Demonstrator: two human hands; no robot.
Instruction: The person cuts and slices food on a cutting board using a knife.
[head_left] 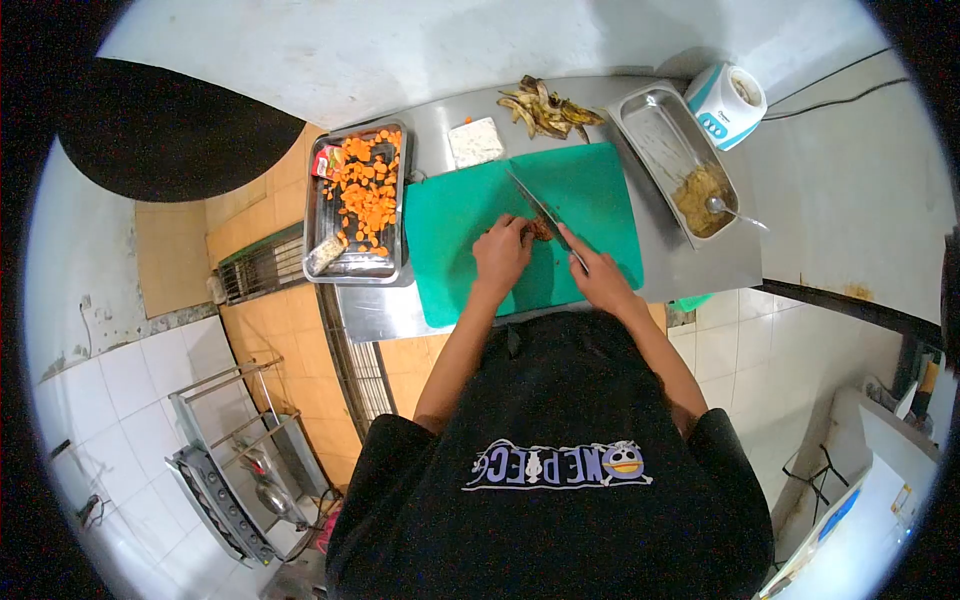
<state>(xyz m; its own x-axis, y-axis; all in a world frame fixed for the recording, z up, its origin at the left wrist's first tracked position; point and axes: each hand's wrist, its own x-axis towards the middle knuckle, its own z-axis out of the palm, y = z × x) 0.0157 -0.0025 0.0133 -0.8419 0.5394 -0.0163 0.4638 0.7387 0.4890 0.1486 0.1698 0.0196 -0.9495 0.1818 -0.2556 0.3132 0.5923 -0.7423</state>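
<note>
A green cutting board (455, 215) lies on the steel table. My right hand (602, 281) is closed around the handle of a kitchen knife (533, 196), its blade slanting up and left over the board. Beside the blade sits a small reddish-brown piece of food (541, 229), whose exact kind I cannot make out. The curled fingers of my left hand (503, 250) hold this food from the left, partly hiding it. A few tiny crumbs lie on the board to the right.
Left stands a steel tray (398, 235) with orange carrot pieces (368, 195) and small packets. Behind the board are a white block (476, 142) and brownish-yellow peels (548, 108). Right are a steel pan (640, 108) with mash and a spoon (735, 212), and a white-blue appliance (724, 108).
</note>
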